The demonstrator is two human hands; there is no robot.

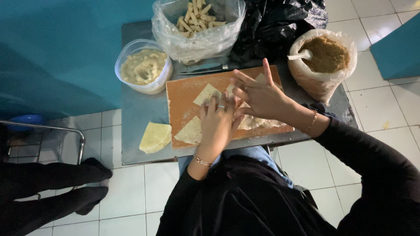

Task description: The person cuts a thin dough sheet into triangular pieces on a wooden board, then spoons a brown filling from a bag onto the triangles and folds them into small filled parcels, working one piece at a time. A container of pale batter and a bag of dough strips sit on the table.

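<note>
Pastry sheet (258, 122) sits mid-frame on the orange cutting board (183, 94), both hands on it. Left hand (217, 123) fingers curled, pinching the sheet's edge; right hand (258, 94) fingers half spread, fingertips pressing the same sheet. More cut sheets (206, 94) on the board to the left. Knife (205, 68) just above the board. Yellow stack of wrappers (155, 137) lower left on the metal surface (140, 109). Tub of pale paste (143, 66) upper left, clear bag of sticks (197, 22) top centre, bag of brown filling with spoon (326, 57) upper right
</note>
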